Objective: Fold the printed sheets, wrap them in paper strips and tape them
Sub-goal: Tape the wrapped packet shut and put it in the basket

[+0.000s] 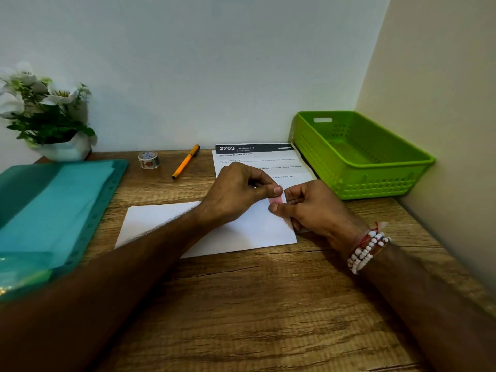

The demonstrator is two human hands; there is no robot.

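At the far left a teal plastic folder [53,210] lies on the wooden tabletop [255,304], with a white pot of white flowers [48,114] behind it against the wall. Next comes a small roll of patterned tape [149,159], then an orange pen [186,161] lying at a slant, both near the back edge. In the middle, a folded white sheet [255,232] lies flat with its blank side up, and the left forearm crosses over it. The left hand [233,194] is curled, its thumb and forefinger pinching the upper end of a pink paper strip [276,200] at the sheet's right end. The right hand [316,210] meets it there, thumb pressed on the strip and fingers curled at the sheet's right edge (how far the strip goes round underneath cannot be seen). A beaded bracelet [367,248] sits on the right wrist. Behind the hands lies an unfolded printed sheet [257,157] headed "2703". A green plastic basket [362,157] stands in the right corner, just beside that sheet.
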